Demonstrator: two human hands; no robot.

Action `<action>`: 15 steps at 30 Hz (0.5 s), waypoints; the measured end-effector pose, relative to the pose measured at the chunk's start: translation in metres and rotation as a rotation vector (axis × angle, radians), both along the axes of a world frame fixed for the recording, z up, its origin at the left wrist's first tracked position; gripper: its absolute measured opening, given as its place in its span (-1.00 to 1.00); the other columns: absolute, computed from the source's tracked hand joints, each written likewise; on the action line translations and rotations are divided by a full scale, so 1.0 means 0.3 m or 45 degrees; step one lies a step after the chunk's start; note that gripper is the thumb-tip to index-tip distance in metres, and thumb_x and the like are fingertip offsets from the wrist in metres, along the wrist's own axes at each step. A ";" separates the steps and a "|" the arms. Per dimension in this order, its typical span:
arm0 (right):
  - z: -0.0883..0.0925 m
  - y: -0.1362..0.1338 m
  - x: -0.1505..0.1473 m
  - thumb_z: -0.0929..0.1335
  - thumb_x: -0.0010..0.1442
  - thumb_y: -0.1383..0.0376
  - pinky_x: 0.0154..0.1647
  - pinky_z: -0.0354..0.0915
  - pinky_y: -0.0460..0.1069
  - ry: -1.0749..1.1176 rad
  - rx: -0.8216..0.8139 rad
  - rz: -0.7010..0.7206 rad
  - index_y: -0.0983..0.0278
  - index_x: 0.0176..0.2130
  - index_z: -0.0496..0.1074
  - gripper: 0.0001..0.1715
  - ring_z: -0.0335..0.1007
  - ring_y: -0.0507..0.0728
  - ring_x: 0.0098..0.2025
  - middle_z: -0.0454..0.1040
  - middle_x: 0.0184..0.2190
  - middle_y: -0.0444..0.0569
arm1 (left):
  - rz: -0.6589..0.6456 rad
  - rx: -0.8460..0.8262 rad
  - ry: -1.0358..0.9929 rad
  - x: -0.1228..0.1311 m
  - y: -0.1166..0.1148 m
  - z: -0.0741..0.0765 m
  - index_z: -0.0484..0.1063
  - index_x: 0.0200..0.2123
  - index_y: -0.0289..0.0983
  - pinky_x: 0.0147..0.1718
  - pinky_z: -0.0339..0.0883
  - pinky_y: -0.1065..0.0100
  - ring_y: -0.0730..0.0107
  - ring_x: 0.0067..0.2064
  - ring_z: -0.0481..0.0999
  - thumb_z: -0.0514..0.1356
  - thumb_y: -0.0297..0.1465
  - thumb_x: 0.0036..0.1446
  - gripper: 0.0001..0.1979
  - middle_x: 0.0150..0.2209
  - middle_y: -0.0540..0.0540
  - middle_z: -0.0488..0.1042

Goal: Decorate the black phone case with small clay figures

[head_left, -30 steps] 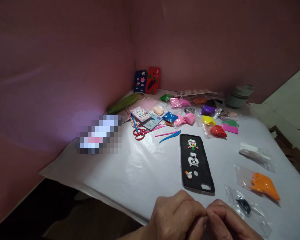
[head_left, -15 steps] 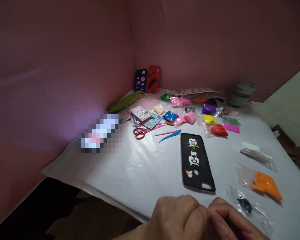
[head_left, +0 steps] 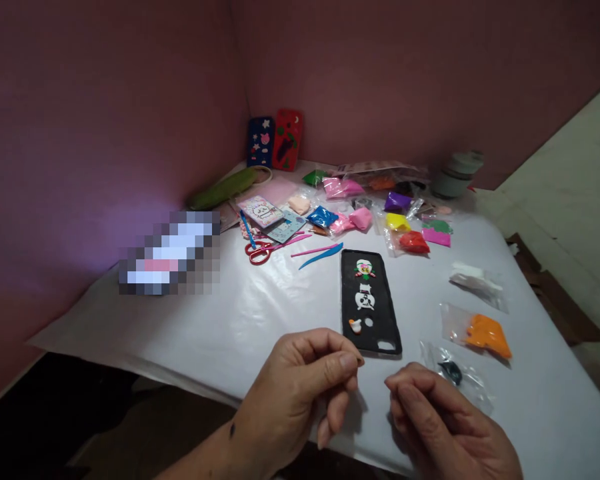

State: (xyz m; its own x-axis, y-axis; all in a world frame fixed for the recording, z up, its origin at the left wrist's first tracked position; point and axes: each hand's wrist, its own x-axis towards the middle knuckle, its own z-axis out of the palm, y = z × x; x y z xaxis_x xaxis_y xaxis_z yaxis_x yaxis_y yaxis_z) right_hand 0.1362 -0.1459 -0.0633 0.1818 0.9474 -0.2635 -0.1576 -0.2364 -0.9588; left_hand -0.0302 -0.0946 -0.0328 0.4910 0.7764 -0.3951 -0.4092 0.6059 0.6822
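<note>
Both hands are raised over the near edge of the table, a short gap between their fingertips. My left hand (head_left: 315, 387) is closed in a pinch of thumb and forefinger; whatever it may hold is too small to make out. The thumb and forefinger of my right hand (head_left: 445, 420) are also pressed together, and I cannot tell what is between them. Just beyond the fingers lies a black phone case (head_left: 373, 313) decorated with small clay figures, including a white face and an orange-and-white piece. A clear bag with black clay (head_left: 450, 372) lies beside my right hand.
To the right lie bags of orange clay (head_left: 489, 335) and white clay (head_left: 475, 279). Blue and pink modelling tools (head_left: 321, 255) and red-handled scissors (head_left: 259, 253) lie behind. Several coloured clay bags fill the back. A blurred bright screen (head_left: 173, 250) is at left; decorated cases (head_left: 287, 141) lean on the wall.
My hands were together at the bottom edge and are now apart and higher in view, fingertips visible. The whole scene has shifted left and slightly up as the camera turned.
</note>
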 end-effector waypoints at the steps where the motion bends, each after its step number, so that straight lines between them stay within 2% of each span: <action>1: -0.003 0.001 0.001 0.47 0.03 0.13 -0.64 0.20 -0.15 0.000 -0.002 -0.010 0.20 -0.38 0.55 -0.81 0.18 -0.03 -0.62 0.33 -0.57 -0.16 | 0.005 -0.009 -0.011 0.001 0.000 -0.004 0.43 -0.41 -0.39 -0.81 0.03 0.67 0.73 -0.77 0.25 0.25 -0.36 0.09 -0.82 -0.55 0.01 0.42; 7: 0.013 0.008 -0.012 0.47 0.03 0.12 -0.68 0.18 -0.16 0.071 -0.046 -0.058 0.21 -0.39 0.57 -0.79 0.18 -0.05 -0.64 0.37 -0.60 -0.15 | 0.037 -0.017 -0.014 0.004 -0.003 -0.013 0.45 -0.37 -0.40 -0.80 0.09 0.66 0.71 -0.76 0.27 0.25 -0.35 0.10 -0.82 -0.52 -0.01 0.45; 12: 0.036 0.020 -0.009 0.48 0.00 0.08 -0.69 0.15 -0.17 0.167 -0.163 -0.064 0.25 -0.39 0.58 -0.72 0.17 -0.07 -0.65 0.38 -0.62 -0.12 | 0.015 0.015 0.068 0.003 -0.005 -0.007 0.41 -0.40 -0.35 -0.80 0.07 0.67 0.68 -0.78 0.21 0.28 -0.35 0.06 -0.83 -0.74 0.10 0.31; 15: 0.046 0.026 -0.005 0.48 0.01 0.07 -0.67 0.16 -0.18 0.173 -0.188 -0.071 0.27 -0.37 0.59 -0.69 0.18 -0.07 -0.63 0.38 -0.60 -0.12 | 0.044 0.043 0.153 0.001 -0.005 -0.002 0.36 -0.46 -0.32 -0.81 0.07 0.68 0.69 -0.77 0.17 0.32 -0.34 0.00 -0.79 -0.76 0.12 0.28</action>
